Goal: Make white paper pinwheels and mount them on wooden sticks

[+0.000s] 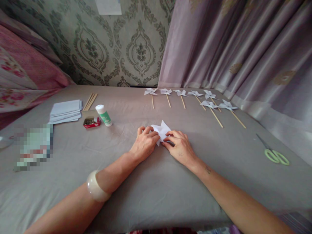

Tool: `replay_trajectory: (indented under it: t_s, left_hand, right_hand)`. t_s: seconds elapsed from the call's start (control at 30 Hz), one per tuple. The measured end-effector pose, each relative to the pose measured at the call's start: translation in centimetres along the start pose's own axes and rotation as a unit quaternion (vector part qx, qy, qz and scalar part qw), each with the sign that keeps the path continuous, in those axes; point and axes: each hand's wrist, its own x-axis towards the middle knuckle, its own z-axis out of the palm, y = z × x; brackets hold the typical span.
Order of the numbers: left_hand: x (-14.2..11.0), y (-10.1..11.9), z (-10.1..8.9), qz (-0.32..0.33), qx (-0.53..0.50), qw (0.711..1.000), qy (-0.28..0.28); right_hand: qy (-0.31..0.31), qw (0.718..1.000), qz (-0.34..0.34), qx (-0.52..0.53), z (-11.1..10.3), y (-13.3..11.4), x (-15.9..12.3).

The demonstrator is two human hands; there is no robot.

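Note:
A white paper pinwheel (162, 130) without a stick lies on the grey cloth in front of me, its pointed blades folded. My left hand (146, 142) is closed on its left side, fingers bent over the paper. On its right side my right hand (179, 143) pinches the edge between thumb and fingers. The fingers cover parts of the blades. Beyond, toward the back right, lie several finished paper pinwheels (180, 93) on wooden sticks.
At the left are a stack of white paper (65, 111), wooden sticks (90, 101), a red box of small metal pieces (91, 122), a green-and-white glue stick (104, 115) and a blurred packet (35, 146). Green-handled scissors (274, 154) lie at the right. Curtains (219, 42) hang behind.

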Motion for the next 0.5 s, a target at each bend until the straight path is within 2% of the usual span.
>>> replay_trajectory:
  t_s: [0.5]
  left_hand:
    - [-0.02, 0.04, 0.28, 0.013, 0.031, 0.999, 0.02]
  right_hand:
    - [-0.012, 1.0, 0.022, 0.004, -0.05, -0.35, 0.3]
